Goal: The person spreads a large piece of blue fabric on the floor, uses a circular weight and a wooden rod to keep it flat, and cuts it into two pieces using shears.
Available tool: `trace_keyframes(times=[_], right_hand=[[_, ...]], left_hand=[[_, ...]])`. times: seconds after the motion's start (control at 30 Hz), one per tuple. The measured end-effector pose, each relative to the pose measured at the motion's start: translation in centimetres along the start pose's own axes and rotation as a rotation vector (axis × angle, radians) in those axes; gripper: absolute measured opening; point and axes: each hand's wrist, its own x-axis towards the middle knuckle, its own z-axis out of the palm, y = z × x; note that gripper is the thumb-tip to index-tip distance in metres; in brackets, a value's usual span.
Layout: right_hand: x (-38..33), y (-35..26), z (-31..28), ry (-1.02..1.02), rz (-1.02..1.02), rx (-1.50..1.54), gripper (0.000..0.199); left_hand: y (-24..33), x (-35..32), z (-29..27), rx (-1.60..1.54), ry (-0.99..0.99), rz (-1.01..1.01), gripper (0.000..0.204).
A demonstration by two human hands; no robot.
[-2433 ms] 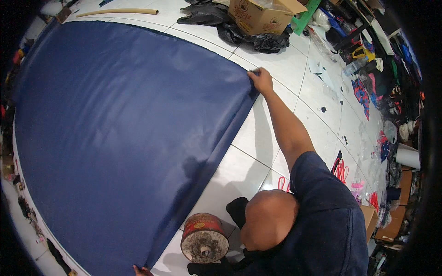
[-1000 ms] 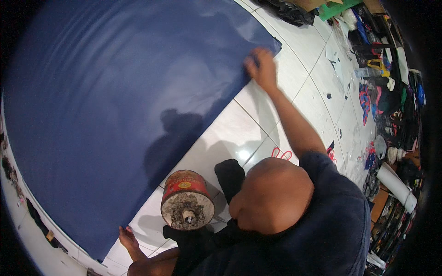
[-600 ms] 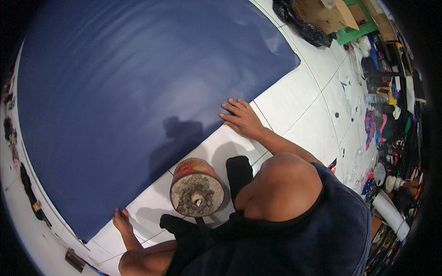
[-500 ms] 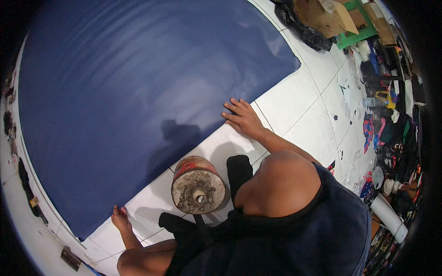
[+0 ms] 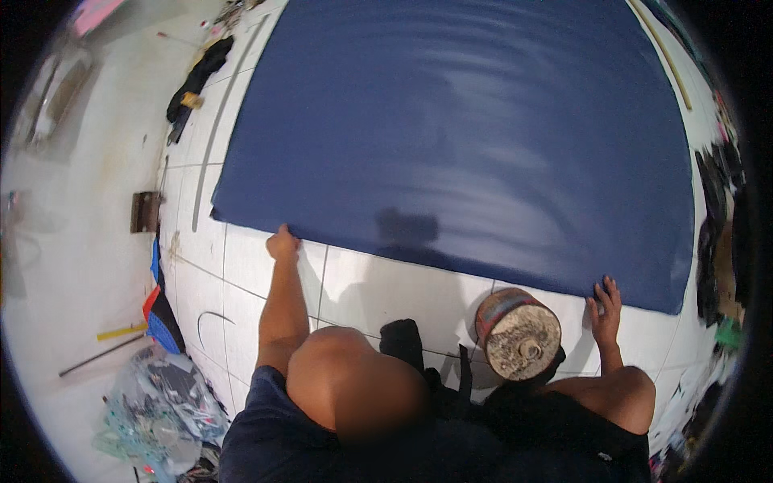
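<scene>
A large, dark blue, smooth and slightly glossy sheet (image 5: 483, 129) lies spread on white floor tiles, with soft ripples across it. My left hand (image 5: 283, 243) is at its near edge close to the left corner, fingers closed on the edge. Further right, my right hand (image 5: 605, 310) touches the same edge near the right corner, its fingers stretched and apart. A worn cylinder (image 5: 522, 334) with a reddish side and a rough, grey-brown end stands near my right hand, just below the sheet's edge.
Left of the sheet lie a long thin strip (image 5: 216, 133) and a black bundle (image 5: 200, 80). A small brown block (image 5: 146, 212) sits by the wall. Clear plastic bags with scraps (image 5: 165, 406) are at lower left. A yellowish stick (image 5: 664, 56) lies along the right side, near dark clutter (image 5: 717, 233).
The view has swung left, bringing the wall and plastic bags in. My left hand's fingers, apart before, have closed at the sheet's edge. My right hand stays at the edge near the right corner.
</scene>
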Motion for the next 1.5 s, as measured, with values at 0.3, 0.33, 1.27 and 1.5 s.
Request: trace_keyframes(times=[0.3, 0.33, 1.27, 1.5], right_hand=[[1.2, 1.0, 1.0, -0.148, -0.015, 0.157, 0.04], [1.3, 1.2, 0.8, -0.127, -0.046, 0.16, 0.041], [4.5, -2.0, -3.3, -0.407, -0.005, 0.046, 0.065], [4.3, -1.2, -0.8, -0.078, -0.089, 0.052, 0.06]], left_hand=[[3.4, 4.1, -5.1, 0.109, 0.311, 0.221, 0.057], [4.6, 4.7, -4.8, 0.069, 0.334, 0.23, 0.062], [12.4, 8.5, -4.0, 1.078, 0.45, 0.798, 0.071], [7.7, -24.9, 2.8, 0.884, -1.055, 1.553, 0.062]])
